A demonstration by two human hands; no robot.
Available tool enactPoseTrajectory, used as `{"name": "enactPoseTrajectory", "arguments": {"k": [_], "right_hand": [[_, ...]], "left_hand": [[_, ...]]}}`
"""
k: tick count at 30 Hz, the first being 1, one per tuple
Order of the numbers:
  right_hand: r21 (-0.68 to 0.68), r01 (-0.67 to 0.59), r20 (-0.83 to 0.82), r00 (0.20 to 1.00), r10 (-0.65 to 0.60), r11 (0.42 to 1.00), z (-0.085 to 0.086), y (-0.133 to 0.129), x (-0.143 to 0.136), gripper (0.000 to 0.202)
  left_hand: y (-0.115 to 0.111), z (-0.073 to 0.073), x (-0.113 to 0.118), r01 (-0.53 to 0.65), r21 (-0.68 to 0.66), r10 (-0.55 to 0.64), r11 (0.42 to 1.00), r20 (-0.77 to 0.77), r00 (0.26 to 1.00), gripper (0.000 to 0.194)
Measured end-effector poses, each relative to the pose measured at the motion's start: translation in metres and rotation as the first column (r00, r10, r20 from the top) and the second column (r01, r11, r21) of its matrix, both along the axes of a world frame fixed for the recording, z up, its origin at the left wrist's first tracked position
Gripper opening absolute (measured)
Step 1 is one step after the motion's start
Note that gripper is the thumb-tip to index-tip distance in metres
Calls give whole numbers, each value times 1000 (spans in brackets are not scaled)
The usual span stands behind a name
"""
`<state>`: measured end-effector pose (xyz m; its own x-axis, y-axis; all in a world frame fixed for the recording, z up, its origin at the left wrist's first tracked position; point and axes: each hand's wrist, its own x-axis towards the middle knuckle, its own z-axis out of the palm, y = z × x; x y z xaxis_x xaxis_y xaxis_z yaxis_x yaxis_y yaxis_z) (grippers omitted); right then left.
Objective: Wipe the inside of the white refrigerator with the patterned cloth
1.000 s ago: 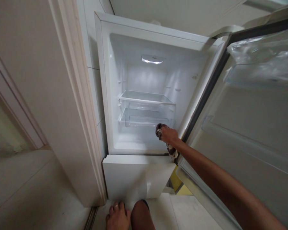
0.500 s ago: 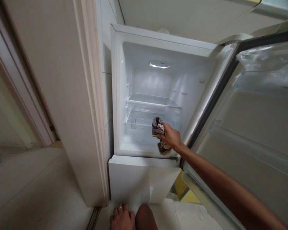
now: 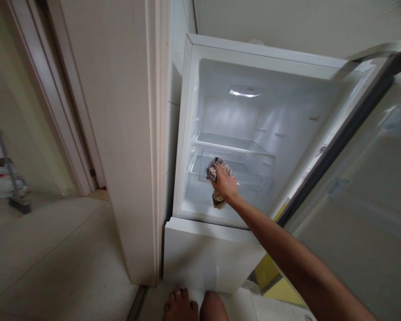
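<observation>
Head view: right hand is inside the open fridge, fingers curled tight around a bunched cloth. Left hand isn't in the picture.

Cloth is wadded with no clear long axis; roughly vertical. One lump sticks out above the hand, a smaller tail hangs out below it, pointing down toward the fridge floor. Top lump sits in front of the clear drawer, just behind the hand; can't tell if it touches.

Edges and room:
- Glass shelf just above the hand, front edge close over the cloth.
- Left inner wall a fair gap to the hand's left, open space between.
- Right of the hand, more open cavity out to the right inner wall.
- Lower lip of the compartment just below the hand and forearm; the closed lower door sits under that.
- Open fridge door stands far right of the arm, its dark seal edge running diagonally beside the forearm.
- Door frame well left of the hand, outside the fridge.
- Bare foot on the floor far below.
</observation>
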<state>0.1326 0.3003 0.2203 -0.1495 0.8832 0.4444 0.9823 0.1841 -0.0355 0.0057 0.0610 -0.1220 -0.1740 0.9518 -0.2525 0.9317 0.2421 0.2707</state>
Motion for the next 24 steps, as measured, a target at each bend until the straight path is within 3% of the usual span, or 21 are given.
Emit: {"name": "enactPoseTrajectory", "arguments": {"k": [5,10,20,24], "right_hand": [[-46,-128,215,967,135,991,-4,12,-40,69],[-88,-274,392,874,286,958,-12,18,-59,65],[-235,-366,509,743,435,900,-30,16,-46,61],[-304,-384,454,746,487,872,-42,11,-35,56]], "left_hand": [[2,0,-2,-10,-41,10,999,8,1000,57],[5,0,-2,-16,-71,17,997,14,1000,58],[3,1,-1,-18,-55,18,998,0,1000,56],[1,2,-1,-11,-45,11,999,-5,1000,57]]}}
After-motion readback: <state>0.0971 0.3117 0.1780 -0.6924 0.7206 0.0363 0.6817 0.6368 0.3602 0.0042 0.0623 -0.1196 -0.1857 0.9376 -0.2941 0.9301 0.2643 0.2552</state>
